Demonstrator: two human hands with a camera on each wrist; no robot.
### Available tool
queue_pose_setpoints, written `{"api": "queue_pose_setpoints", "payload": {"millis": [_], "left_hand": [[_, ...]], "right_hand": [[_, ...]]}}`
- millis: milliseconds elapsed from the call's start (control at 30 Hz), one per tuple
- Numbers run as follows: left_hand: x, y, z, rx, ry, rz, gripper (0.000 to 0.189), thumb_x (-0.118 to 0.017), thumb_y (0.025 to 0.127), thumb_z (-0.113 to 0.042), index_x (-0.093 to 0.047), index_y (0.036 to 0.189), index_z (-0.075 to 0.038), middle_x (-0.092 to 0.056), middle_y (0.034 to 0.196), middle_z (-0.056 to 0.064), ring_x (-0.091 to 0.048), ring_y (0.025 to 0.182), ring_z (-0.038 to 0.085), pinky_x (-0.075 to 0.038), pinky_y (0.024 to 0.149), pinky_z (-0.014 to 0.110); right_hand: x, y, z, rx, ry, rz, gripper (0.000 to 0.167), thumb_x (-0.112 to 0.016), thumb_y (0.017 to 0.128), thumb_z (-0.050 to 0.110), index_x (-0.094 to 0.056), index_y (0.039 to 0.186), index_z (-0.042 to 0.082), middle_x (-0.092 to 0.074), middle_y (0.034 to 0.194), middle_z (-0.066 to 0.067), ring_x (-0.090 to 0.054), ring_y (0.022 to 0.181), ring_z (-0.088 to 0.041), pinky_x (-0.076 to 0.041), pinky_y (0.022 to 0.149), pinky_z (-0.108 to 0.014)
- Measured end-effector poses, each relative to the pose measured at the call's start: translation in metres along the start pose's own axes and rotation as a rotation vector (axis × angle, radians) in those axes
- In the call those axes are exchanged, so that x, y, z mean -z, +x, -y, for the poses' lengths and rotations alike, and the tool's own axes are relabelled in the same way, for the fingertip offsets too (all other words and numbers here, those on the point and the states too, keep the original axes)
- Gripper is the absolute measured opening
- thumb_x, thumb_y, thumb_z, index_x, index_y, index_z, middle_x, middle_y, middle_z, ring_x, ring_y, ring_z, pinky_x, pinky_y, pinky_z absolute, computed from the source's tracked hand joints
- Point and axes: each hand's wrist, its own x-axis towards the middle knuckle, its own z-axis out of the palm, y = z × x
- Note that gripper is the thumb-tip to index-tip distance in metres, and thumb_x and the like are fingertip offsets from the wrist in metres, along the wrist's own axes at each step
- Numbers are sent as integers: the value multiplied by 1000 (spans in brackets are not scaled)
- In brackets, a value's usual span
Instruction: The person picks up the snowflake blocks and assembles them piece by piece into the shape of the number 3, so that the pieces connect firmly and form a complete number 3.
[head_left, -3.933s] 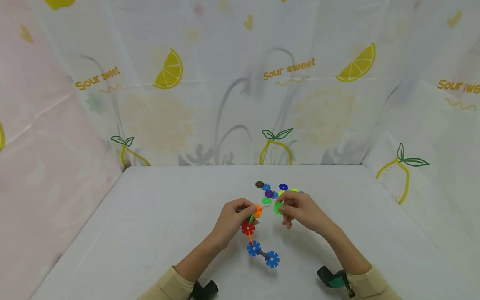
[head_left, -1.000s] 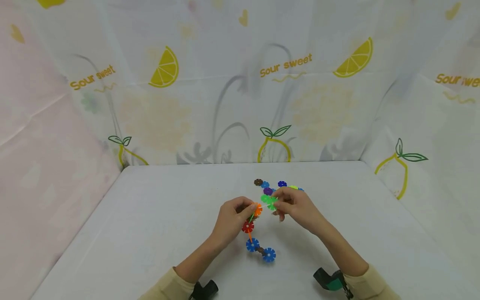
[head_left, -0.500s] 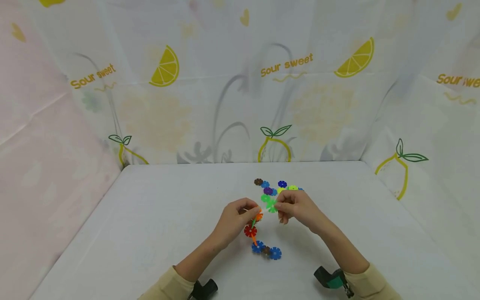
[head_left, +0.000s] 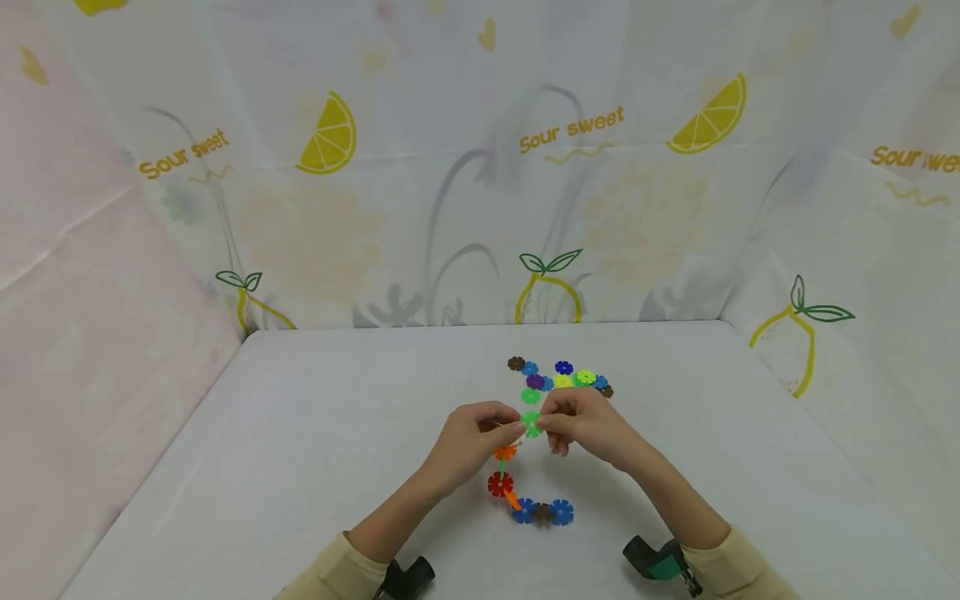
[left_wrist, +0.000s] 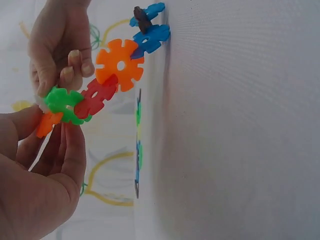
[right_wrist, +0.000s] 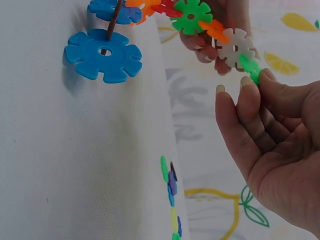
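A chain of slotted plastic snowflake discs hangs between the two hands, its lowest end a blue disc [right_wrist: 112, 65] close over the table. From there it runs through brown, blue, orange, red [head_left: 500, 484], green and orange to a white disc [right_wrist: 235, 48]. My left hand [head_left: 471, 440] pinches the white disc between thumb and fingers. My right hand [head_left: 594, 427] pinches a bright green disc [head_left: 532, 424] edge-on at the white one, and the two overlap in the right wrist view. Several loose discs, among them a purple one [head_left: 535, 382], lie beyond the hands.
Loose brown [head_left: 516, 364], dark blue [head_left: 564, 367] and yellow-green [head_left: 586, 377] discs lie at the back of the white table [head_left: 337, 433]. Fabric printed with lemons [head_left: 330, 137] closes off the back and sides. A black wrist device [head_left: 656, 558] sits by the right sleeve.
My right hand has brought the green disc left, up against the white one. The orange-to-blue part of the chain has sunk lower, and its blue end has swung to the right.
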Motion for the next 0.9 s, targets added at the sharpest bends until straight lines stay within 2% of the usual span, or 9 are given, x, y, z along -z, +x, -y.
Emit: {"api": "queue_pose_setpoints", "payload": {"millis": [233,467,733,900], "left_hand": [[0,0,0,2,-10,-8,18,-68,93,-36,-74,101,-21,-75,93,1,-67,83,14,-55,75,29],[0,1,0,-10,-11,-31,19,-68,93,-32,-74,99,-15,-74,92,5,-66,81,14,-55,73,27],[1,0,1,15,-33,-43,20,-70,92,-32,-74,100,-14,-75,93,6,-67,83,14,-55,76,28],[0,-1,2,24,-47,-44,23,-70,92,-34,-74,102,-14,-74,95,2,-67,86,14,-56,79,27]], "right_hand": [[0,0,-1,20,-4,10,27,-64,96,15,-60,90,-11,-64,70,-19,-61,57,-17,-57,60,-30],[1,2,-4,-1,-2,0,15,-62,97,13,-64,93,-1,-66,81,-16,-65,66,-20,-59,67,-29],[5,1,-12,23,-34,-25,14,-62,97,11,-65,101,-2,-66,88,-24,-65,72,-21,-59,71,-30],[10,2,-18,-9,-107,-90,17,-62,96,10,-66,105,-4,-68,96,-23,-67,79,-27,-59,73,-31]]}}
